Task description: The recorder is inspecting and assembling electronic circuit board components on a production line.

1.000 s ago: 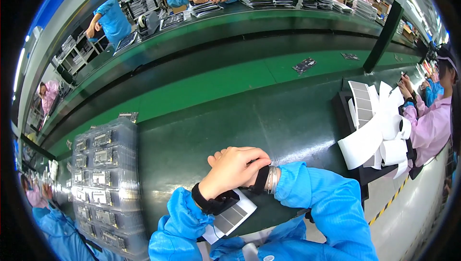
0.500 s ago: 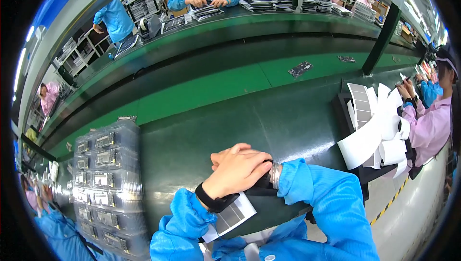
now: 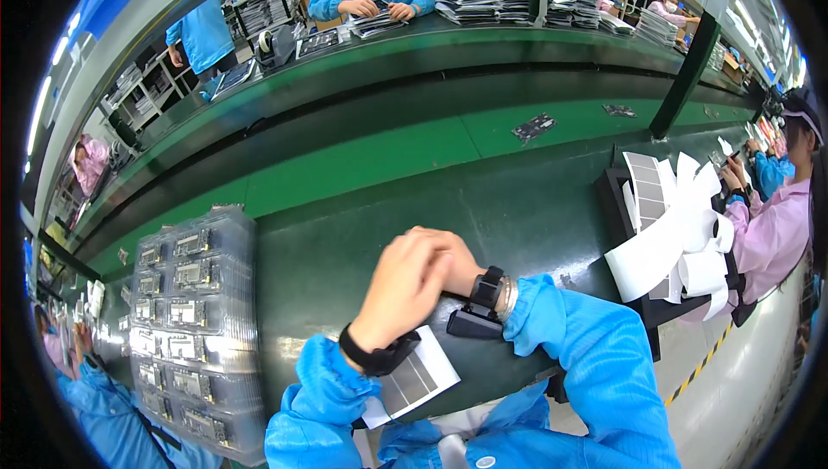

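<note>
Toward the left edge of the surface [image 3: 328,253] stand stacked clear trays of circuit boards [image 3: 190,275]; sleeves are best kept off them. By the front edge, the grey-panelled sheet [image 3: 412,385] lies partly behind the left wrist's black band [image 3: 379,357], so lift lightly to avoid creasing it. The left hand [image 3: 395,292] overlaps the right hand [image 3: 463,264]; whether either grips anything cannot be told. Rightward, white strips [image 3: 655,253] spill from a black bin [image 3: 614,210]

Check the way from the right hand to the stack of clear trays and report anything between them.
The left hand stands in the way: it overlaps the right hand on the side toward the stack of clear trays. Nothing else visible lies between them.
</note>
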{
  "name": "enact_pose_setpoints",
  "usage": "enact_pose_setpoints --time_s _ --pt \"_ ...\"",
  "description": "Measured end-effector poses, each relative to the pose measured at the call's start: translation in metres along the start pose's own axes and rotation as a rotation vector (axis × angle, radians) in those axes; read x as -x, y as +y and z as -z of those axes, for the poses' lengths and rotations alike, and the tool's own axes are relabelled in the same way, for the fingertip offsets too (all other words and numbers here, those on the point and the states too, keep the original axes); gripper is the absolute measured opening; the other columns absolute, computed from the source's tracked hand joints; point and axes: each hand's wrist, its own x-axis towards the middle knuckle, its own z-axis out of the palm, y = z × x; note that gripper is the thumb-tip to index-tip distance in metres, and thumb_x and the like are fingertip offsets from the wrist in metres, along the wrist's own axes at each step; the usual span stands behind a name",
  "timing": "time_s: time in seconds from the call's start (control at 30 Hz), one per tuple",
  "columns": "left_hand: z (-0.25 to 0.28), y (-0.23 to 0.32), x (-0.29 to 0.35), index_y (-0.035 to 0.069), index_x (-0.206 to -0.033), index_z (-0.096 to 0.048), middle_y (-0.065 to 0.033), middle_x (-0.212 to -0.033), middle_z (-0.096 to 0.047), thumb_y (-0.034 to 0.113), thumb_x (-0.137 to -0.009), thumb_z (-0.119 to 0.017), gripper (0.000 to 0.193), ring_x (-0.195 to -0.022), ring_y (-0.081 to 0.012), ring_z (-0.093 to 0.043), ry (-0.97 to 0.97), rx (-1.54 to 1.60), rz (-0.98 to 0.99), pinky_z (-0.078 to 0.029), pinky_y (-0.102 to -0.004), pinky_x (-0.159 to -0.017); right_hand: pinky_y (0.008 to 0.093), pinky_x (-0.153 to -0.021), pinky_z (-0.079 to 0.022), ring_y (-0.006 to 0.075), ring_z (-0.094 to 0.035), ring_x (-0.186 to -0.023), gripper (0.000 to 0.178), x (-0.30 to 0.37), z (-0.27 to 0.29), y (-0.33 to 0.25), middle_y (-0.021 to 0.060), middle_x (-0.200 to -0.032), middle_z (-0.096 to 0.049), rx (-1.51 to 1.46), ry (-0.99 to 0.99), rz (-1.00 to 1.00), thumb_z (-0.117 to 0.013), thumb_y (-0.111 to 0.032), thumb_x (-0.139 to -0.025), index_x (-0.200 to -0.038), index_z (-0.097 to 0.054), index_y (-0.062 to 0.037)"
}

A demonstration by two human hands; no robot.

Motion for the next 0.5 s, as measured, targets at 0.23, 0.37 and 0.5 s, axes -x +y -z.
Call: enact_pose_setpoints --time_s 0.23,0.37,0.5 --pt "-0.007 0.006 0.033 0.001 -0.098 -0.061 -0.0133 -0.088 -0.063 0.029 -0.076 -0.073 0.038 -0.086 -0.0267 -0.062 -0.405 0.011 0.220 -0.049 -0.0353 -0.077 0.0408 -0.065 -0.048 0.0298 -0.059 -0.075 0.014 -0.012 0.018 -0.014 0.0104 -0.075 -0.057 0.529 0.014 -0.016 -0.059 -0.016 -0.083 -0.078 -0.053 -0.0049" --pt "-0.019 0.012 0.035 0.002 -0.118 -0.049 -0.0166 -0.111 -0.057 0.033 -0.073 -0.076 0.061 -0.105 -0.0320 -0.054 -0.469 -0.023 -0.033 -0.042 -0.0381 -0.091 0.0382 -0.065 -0.048 0.0252 -0.060 -0.075 0.012 -0.011 0.024 -0.008 0.0074 -0.074 -0.057 0.730 -0.002 0.058 -0.060 -0.016 -0.082 -0.078 -0.054 -0.0063" --pt "-0.023 0.015 0.036 0.000 -0.115 -0.050 -0.0170 -0.105 -0.059 0.026 -0.075 -0.074 0.053 -0.099 -0.0342 -0.057 -0.451 0.006 0.016 -0.046 -0.0389 -0.085 0.0359 -0.065 -0.048 0.0236 -0.059 -0.074 0.010 -0.012 0.024 -0.012 0.0070 -0.073 -0.056 0.777 0.005 0.099 -0.060 -0.014 -0.081 -0.078 -0.054 -0.0070"
